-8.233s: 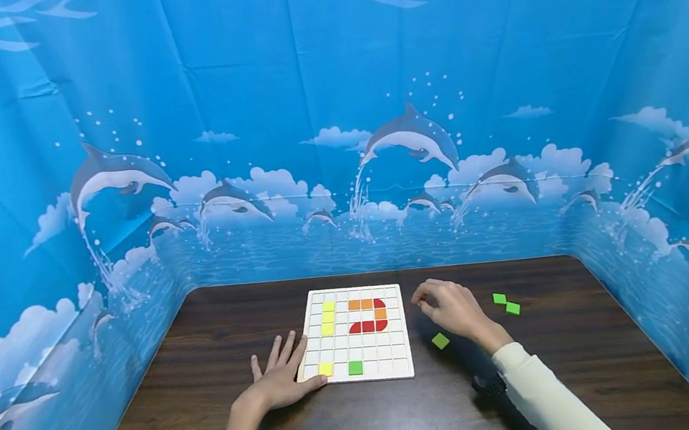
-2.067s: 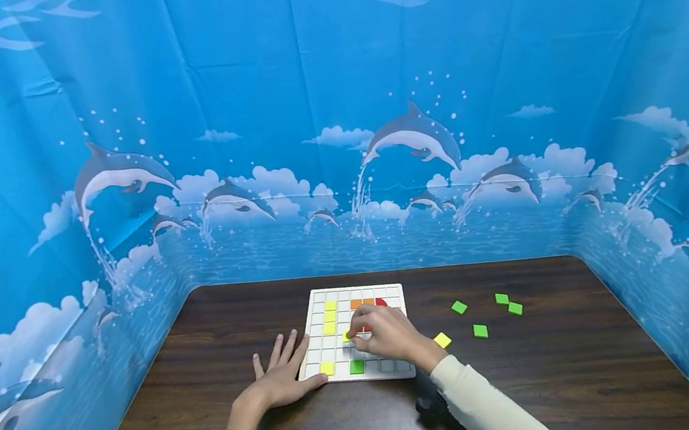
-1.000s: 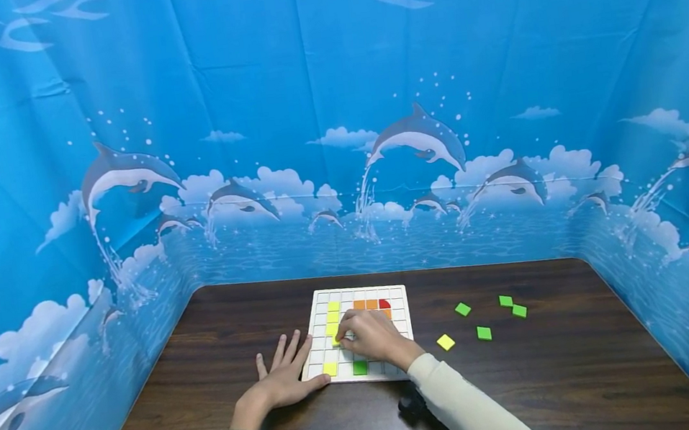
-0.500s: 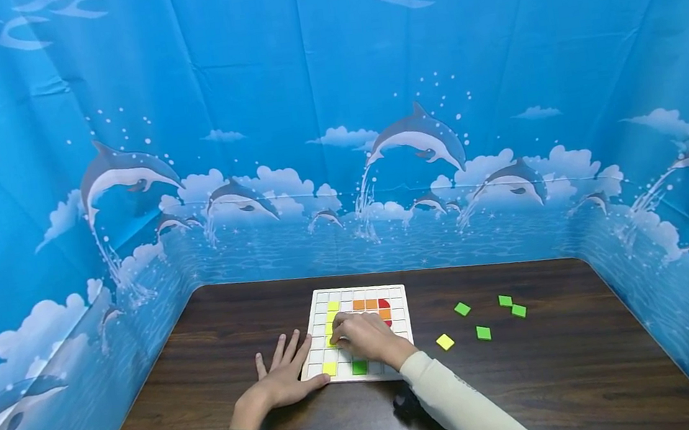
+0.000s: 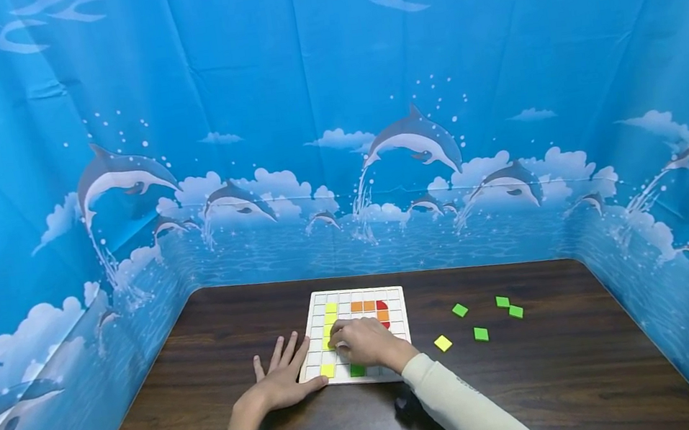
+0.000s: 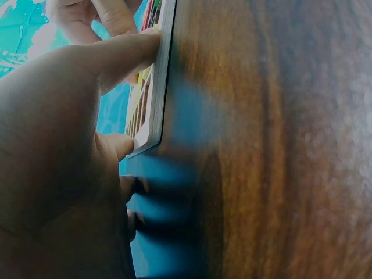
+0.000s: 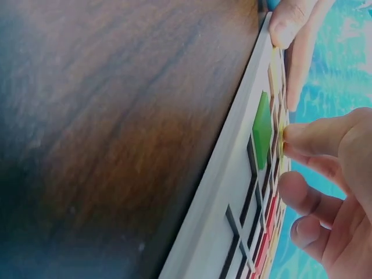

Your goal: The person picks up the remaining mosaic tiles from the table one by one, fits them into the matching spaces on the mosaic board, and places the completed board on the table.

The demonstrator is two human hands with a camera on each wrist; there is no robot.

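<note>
A white gridded board lies on the table. My left hand is spread flat at its left edge, thumb along the front left corner; in the left wrist view the thumb rests on the rim. My right hand reaches over the board, thumb and forefinger pinching a yellow square tile at the lower end of a yellow column. In the right wrist view those fingertips meet low at the board, near a green tile. Orange tiles and red pieces are partly hidden behind the right hand.
Right of the board lie a loose yellow tile and several green tiles. Another yellow tile sits in the board's front row. A blue dolphin-print curtain surrounds the dark wooden table.
From beside the board, my right hand has moved left over it, bringing a yellow tile to the column's lower end. More loose tiles now lie on the right. My left hand has stayed put.
</note>
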